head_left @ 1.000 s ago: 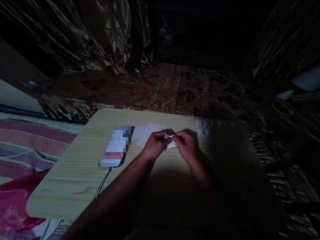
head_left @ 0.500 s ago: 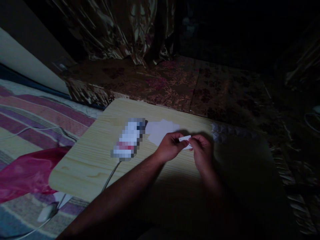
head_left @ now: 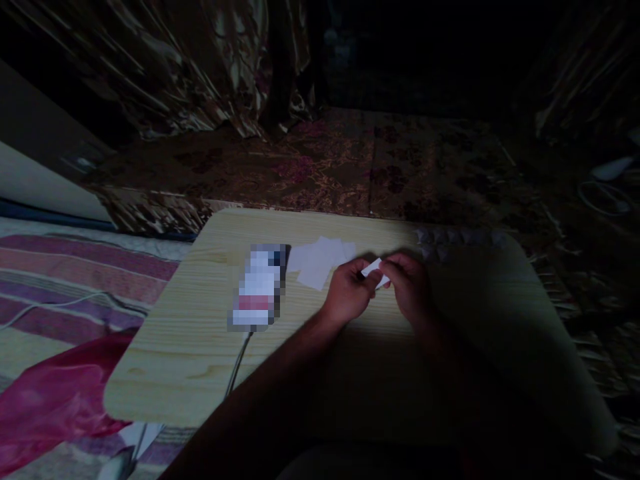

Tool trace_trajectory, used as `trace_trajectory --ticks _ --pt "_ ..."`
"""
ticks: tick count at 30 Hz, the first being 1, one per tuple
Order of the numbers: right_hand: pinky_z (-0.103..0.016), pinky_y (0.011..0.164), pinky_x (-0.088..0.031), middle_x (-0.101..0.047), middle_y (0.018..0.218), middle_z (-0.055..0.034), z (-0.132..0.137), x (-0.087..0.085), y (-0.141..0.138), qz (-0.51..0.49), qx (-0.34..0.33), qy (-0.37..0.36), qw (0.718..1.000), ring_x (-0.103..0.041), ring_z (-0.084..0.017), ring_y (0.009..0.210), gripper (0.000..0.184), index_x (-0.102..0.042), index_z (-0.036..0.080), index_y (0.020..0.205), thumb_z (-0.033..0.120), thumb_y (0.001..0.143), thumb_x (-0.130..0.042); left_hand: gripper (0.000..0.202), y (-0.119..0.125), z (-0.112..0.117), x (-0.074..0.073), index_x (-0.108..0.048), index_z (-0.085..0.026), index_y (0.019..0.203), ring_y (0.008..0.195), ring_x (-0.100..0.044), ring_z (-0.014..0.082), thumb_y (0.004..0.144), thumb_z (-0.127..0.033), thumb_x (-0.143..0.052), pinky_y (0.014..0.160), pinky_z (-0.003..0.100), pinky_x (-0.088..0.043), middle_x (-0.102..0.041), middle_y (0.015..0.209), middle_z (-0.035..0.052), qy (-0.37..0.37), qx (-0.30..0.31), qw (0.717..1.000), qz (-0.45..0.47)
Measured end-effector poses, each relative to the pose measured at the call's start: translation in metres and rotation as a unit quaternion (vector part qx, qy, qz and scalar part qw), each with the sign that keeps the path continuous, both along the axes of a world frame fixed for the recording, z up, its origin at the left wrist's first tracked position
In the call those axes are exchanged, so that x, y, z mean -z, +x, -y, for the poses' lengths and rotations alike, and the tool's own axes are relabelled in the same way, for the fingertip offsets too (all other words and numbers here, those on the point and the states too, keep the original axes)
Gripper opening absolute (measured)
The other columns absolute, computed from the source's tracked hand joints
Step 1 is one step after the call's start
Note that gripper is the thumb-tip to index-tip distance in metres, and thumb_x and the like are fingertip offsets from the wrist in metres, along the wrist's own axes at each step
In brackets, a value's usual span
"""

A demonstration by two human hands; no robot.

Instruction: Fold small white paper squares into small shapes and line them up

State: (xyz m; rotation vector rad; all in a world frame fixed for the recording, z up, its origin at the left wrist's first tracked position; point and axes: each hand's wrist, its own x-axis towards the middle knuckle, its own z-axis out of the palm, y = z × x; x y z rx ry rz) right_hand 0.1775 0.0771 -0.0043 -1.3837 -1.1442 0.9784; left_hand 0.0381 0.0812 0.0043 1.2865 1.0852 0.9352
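Between my two hands is a small folded piece of white paper (head_left: 373,268), held just above the table. My left hand (head_left: 347,292) pinches its left side, thumb on top. On the other side my right hand (head_left: 407,285) grips the right edge between thumb and fingers. Loose white paper sheets (head_left: 320,260) overlap on the table, left of and beyond my left hand. Several small folded paper pieces (head_left: 453,237) stand in rows past my right hand. The dim light hides the finer folds.
A pixelated phone-like device (head_left: 259,287) with a cable (head_left: 240,363) lies left on the pale wooden table (head_left: 170,353). Pink cloth (head_left: 65,393) and a striped cover (head_left: 45,273) are at the left. A patterned, cloth-covered ledge (head_left: 300,167) borders the far edge.
The paper has tilted between my fingers, its dark line no longer visible, and my hands have drawn closer together. The whole view has turned slightly.
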Motion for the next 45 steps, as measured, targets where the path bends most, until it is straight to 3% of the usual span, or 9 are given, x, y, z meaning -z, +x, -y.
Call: trace_trajectory --ticks 7,16,23,34,45 --pt "-0.026 0.05 -0.038 -0.057 0.053 0.0018 0.001 -0.005 0.001 0.009 -0.012 0.002 1.0 -0.052 -0.013 0.049 0.022 -0.063 0.019 0.07 0.039 0.079 -0.064 0.033 0.002 0.0 0.0 -0.061 -0.016 0.072 0.049 -0.05 0.0099 0.081 -0.048 -0.065 0.049 0.022 -0.036 -0.061 0.056 0.0004 0.007 -0.009 1.0 -0.001" --pt "-0.026 0.054 -0.039 -0.054 0.051 0.0033 0.006 -0.003 0.001 -0.018 -0.02 0.033 0.999 -0.047 -0.011 0.049 0.023 -0.061 0.018 0.07 0.039 0.079 -0.065 0.031 0.003 -0.001 0.001 -0.059 -0.016 0.072 0.045 -0.044 0.0075 0.079 -0.045 -0.067 0.047 0.022 -0.032 -0.058 0.053 -0.0017 -0.008 -0.035 0.998 0.05" --pt "-0.025 0.052 -0.037 -0.053 0.053 0.0028 0.007 -0.001 0.0 -0.001 -0.028 0.024 0.999 -0.046 -0.011 0.049 0.032 -0.057 0.019 0.067 0.048 0.08 -0.063 0.033 0.005 -0.004 0.004 -0.058 -0.016 0.071 0.041 -0.041 0.0066 0.072 -0.045 -0.073 0.043 0.021 -0.027 -0.056 0.05 -0.003 -0.039 -0.066 0.993 0.088" --pt "-0.025 0.049 -0.033 -0.05 0.051 0.0032 0.007 0.0 0.001 -0.011 -0.034 0.035 0.999 -0.043 -0.011 0.048 0.03 -0.056 0.02 0.065 0.046 0.077 -0.064 0.037 0.0 -0.005 0.0 -0.058 -0.015 0.071 0.04 -0.04 0.0058 0.066 -0.046 -0.078 0.042 0.021 -0.026 -0.054 0.049 -0.0034 -0.027 -0.033 0.992 0.119" --pt "-0.024 0.047 -0.03 -0.05 0.05 0.0046 0.011 -0.003 -0.001 -0.016 -0.02 0.046 0.999 -0.042 -0.01 0.047 0.024 -0.06 0.018 0.07 0.041 0.077 -0.065 0.036 -0.002 -0.006 0.003 -0.057 -0.015 0.066 0.041 -0.038 0.0052 0.065 -0.044 -0.078 0.043 0.021 -0.023 -0.051 0.049 -0.0033 -0.016 -0.004 0.996 0.083"
